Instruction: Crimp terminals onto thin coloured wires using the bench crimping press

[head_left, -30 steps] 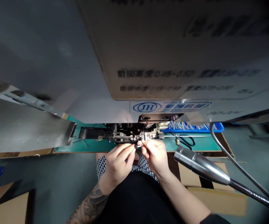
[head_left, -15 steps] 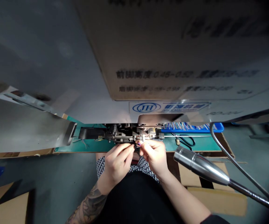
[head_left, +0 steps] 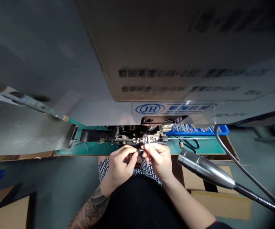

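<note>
My left hand point(head_left: 119, 165) is closed in a pinch, its thumb and forefinger at a small dark piece point(head_left: 140, 151) too small to name. My right hand point(head_left: 160, 160) is also closed, thumb and fingertips together around thin wire that is mostly hidden by the fingers. Both sets of fingertips nearly meet at the front of a metal crimping mechanism point(head_left: 149, 139). A thin metal terminal strip point(head_left: 124, 140) runs sideways through this mechanism, just beyond my left fingers.
The grey machine housing point(head_left: 85, 111) overhangs the green worktop point(head_left: 80, 150). At the back right lies a blue tray point(head_left: 225, 130) of many-coloured wires, with a black cable point(head_left: 194, 143) before it. A metal gooseneck lamp point(head_left: 206, 170) reaches in from the right; cardboard point(head_left: 220, 203) lies below.
The fingertips have shifted slightly; purple and orange wire ends seen earlier are now hardly visible, and the dark piece shows between the hands. Under the housing, a part has moved, exposing two bolts.
</note>
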Demonstrator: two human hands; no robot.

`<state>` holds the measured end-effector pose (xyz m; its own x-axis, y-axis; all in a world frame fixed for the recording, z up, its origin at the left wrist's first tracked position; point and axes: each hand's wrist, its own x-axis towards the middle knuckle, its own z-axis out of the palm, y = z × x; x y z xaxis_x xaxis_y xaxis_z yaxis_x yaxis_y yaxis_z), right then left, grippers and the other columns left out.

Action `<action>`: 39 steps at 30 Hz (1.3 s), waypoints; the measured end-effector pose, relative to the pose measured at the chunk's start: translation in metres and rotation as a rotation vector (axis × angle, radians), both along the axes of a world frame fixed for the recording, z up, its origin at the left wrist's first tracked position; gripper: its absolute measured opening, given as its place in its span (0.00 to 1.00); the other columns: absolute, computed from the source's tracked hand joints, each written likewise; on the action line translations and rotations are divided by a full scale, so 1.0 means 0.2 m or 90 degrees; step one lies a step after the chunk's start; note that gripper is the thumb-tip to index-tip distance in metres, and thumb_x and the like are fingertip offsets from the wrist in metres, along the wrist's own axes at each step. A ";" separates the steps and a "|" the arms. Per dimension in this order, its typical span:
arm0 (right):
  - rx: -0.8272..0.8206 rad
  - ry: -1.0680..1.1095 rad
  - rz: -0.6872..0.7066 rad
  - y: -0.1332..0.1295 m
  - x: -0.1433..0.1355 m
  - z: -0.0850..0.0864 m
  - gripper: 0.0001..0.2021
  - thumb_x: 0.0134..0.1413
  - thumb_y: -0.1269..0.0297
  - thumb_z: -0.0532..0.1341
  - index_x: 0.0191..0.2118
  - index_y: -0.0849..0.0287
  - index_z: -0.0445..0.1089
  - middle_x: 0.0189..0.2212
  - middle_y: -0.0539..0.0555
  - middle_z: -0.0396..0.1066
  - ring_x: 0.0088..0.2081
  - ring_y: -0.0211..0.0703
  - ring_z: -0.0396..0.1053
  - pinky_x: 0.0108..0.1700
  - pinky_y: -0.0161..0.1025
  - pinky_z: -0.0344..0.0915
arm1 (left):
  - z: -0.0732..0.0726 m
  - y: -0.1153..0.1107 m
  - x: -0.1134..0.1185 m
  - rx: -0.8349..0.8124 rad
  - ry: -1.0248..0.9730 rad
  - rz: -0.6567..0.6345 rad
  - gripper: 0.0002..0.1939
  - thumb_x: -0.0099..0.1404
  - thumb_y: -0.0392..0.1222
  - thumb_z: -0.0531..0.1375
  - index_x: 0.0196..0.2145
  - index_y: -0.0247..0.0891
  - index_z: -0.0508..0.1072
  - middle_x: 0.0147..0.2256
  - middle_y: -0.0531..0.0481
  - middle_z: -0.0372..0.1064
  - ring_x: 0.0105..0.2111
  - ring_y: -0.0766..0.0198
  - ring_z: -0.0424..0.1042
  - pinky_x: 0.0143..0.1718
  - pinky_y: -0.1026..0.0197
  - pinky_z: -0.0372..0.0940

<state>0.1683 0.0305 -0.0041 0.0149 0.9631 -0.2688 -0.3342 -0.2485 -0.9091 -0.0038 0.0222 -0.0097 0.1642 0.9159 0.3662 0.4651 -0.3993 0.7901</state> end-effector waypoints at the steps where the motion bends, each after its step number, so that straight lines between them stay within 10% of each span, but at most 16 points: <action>1: 0.000 0.009 -0.010 0.00 -0.01 -0.01 0.12 0.62 0.53 0.73 0.33 0.56 0.86 0.21 0.49 0.77 0.16 0.35 0.63 0.18 0.34 0.61 | -0.01 0.00 0.01 0.013 0.000 0.010 0.05 0.72 0.31 0.64 0.41 0.37 0.81 0.37 0.48 0.80 0.31 0.66 0.76 0.31 0.65 0.70; 16: 0.131 -0.139 -0.204 -0.03 -0.13 -0.07 0.14 0.63 0.55 0.72 0.30 0.58 0.80 0.18 0.50 0.76 0.16 0.39 0.70 0.19 0.34 0.69 | -0.06 -0.07 0.10 0.057 -0.007 0.113 0.06 0.73 0.31 0.60 0.37 0.38 0.72 0.32 0.50 0.74 0.29 0.66 0.76 0.31 0.67 0.71; 39: 0.022 -0.088 0.043 0.01 -0.03 0.06 0.23 0.62 0.50 0.72 0.21 0.59 0.76 0.15 0.48 0.68 0.15 0.32 0.58 0.17 0.31 0.56 | -0.03 -0.01 0.00 0.053 0.053 0.023 0.06 0.73 0.32 0.62 0.40 0.38 0.79 0.36 0.47 0.81 0.31 0.63 0.79 0.34 0.63 0.73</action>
